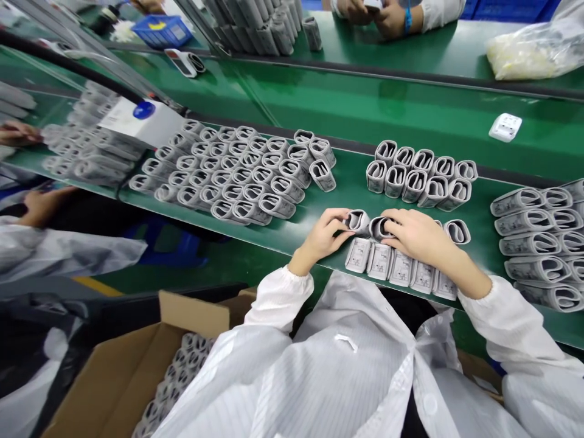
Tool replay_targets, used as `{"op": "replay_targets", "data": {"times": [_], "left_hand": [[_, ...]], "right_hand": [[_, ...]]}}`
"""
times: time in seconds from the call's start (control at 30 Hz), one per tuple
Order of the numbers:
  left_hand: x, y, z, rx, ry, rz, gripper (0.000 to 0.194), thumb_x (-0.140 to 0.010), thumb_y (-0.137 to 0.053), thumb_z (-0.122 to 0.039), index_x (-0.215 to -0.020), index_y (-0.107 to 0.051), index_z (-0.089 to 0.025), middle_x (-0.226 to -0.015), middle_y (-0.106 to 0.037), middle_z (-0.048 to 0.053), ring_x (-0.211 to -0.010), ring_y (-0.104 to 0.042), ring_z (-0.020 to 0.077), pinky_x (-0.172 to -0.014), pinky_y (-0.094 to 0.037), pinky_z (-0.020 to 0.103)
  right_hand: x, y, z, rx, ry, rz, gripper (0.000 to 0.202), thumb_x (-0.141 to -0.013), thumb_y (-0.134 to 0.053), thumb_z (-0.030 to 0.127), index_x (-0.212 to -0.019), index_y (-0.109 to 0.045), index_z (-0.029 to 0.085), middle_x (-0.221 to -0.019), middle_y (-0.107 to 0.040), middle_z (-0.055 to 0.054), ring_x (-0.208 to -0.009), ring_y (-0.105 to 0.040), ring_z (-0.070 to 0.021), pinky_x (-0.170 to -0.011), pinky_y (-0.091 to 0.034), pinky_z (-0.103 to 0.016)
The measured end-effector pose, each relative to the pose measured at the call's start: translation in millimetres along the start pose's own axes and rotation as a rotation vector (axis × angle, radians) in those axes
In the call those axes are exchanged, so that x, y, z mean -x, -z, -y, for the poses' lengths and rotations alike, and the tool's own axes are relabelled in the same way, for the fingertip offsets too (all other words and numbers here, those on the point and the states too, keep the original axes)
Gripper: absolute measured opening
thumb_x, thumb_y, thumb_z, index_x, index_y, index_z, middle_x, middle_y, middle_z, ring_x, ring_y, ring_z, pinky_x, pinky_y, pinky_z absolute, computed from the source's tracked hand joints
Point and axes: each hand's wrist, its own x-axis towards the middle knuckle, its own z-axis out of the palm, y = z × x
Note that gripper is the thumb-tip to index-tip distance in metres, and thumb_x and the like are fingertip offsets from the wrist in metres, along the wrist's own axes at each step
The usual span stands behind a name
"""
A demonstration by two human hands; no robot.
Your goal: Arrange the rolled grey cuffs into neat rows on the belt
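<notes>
My left hand pinches the left side of a rolled grey cuff between thumb and fingers. Just right of it, my right hand has its fingers curled on a second rolled cuff, with fingertips at its open end. Its palm covers other rolls in the same row; one more cuff shows beyond the wrist. Directly in front of my body lies a row of several rolled cuffs with their printed faces up. Behind my hands, two rows of cuffs stand on end.
A large group of rolled cuffs covers the green bench to the left, and another stack is at the right. A white plug-like device lies farther back. An open carton of rolls stands below left. Co-workers' hands show across and left.
</notes>
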Motion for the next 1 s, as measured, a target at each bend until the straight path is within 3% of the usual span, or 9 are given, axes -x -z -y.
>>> {"op": "replay_targets", "data": {"times": [0.23,0.4,0.53,0.67,0.77,0.83,0.9,1.0], "left_hand": [[9,18.8,3,-0.140,-0.017,-0.027,0.020,-0.105,-0.077,-0.039,-0.094,-0.068,-0.024,-0.115,-0.070,0.008,-0.118,-0.082,0.0273,-0.100,-0.073,0.048],[11,70.7,21,-0.392,0.167,-0.196,0.024,-0.105,-0.075,-0.041,-0.095,-0.065,-0.022,-0.128,-0.067,0.013,-0.129,-0.075,0.0287,-0.116,-0.064,0.053],[2,99.8,21,-0.594,0.288,-0.025,0.021,-0.104,-0.074,-0.039,-0.096,-0.070,-0.021,-0.145,-0.067,0.018,-0.134,-0.072,0.0325,-0.117,-0.059,0.054],[-20,100.4,16,-0.717,0.349,0.094,0.018,-0.105,-0.070,-0.038,-0.097,-0.071,-0.021,-0.141,-0.075,0.019,-0.136,-0.069,0.0387,-0.118,-0.052,0.060],[-42,98.0,17,-0.747,0.379,0.148,0.021,-0.105,-0.069,-0.039,-0.112,-0.074,-0.020,-0.146,-0.074,0.021,-0.143,-0.064,0.0423,-0.121,-0.047,0.063],[-56,97.4,20,-0.756,0.376,0.221,0.039,-0.105,-0.067,-0.039,-0.138,-0.071,-0.019,-0.162,-0.066,0.023,-0.153,-0.057,0.0444,-0.125,-0.044,0.064],[-68,96.5,23,-0.754,0.350,0.326,0.062,-0.105,-0.066,-0.038,-0.164,-0.056,-0.019,-0.179,-0.050,0.024,-0.164,-0.048,0.0458,-0.131,-0.038,0.067],[-78,94.4,31,-0.743,0.295,0.484,0.081,-0.107,-0.062,-0.035,-0.180,-0.034,-0.018,-0.192,-0.028,0.025,-0.176,-0.034,0.0462,-0.141,-0.025,0.072]], "right_hand": [[-1,-3,5,-0.016,-0.009,-0.029,0.020,-0.110,-0.079,0.038,-0.112,-0.074,0.019,-0.144,-0.075,-0.011,-0.103,-0.074,-0.0291,-0.090,-0.058,-0.045],[22,6,-13,0.090,-0.173,-0.052,0.019,-0.113,-0.075,0.034,-0.114,-0.075,0.015,-0.136,-0.075,-0.016,-0.105,-0.075,-0.0312,-0.087,-0.058,-0.044],[35,12,-22,0.103,-0.206,-0.021,0.019,-0.111,-0.077,0.033,-0.114,-0.075,0.015,-0.139,-0.074,-0.015,-0.103,-0.075,-0.0309,-0.085,-0.058,-0.044],[34,13,-22,0.097,-0.188,0.012,0.019,-0.110,-0.079,0.032,-0.115,-0.075,0.015,-0.138,-0.074,-0.015,-0.102,-0.075,-0.0305,-0.084,-0.056,-0.044],[32,12,-22,0.079,-0.184,0.023,0.020,-0.109,-0.080,0.032,-0.116,-0.075,0.014,-0.137,-0.073,-0.016,-0.099,-0.074,-0.0299,-0.083,-0.055,-0.043],[32,12,-22,0.064,-0.185,0.027,0.020,-0.109,-0.080,0.032,-0.116,-0.075,0.014,-0.138,-0.073,-0.016,-0.099,-0.074,-0.0298,-0.083,-0.054,-0.043],[32,12,-23,0.048,-0.184,0.029,0.020,-0.109,-0.080,0.031,-0.116,-0.075,0.014,-0.137,-0.073,-0.016,-0.101,-0.074,-0.0299,-0.083,-0.053,-0.042],[32,12,-23,0.039,-0.188,0.037,0.020,-0.109,-0.081,0.032,-0.117,-0.075,0.014,-0.137,-0.073,-0.016,-0.103,-0.074,-0.0299,-0.084,-0.053,-0.042]]}}
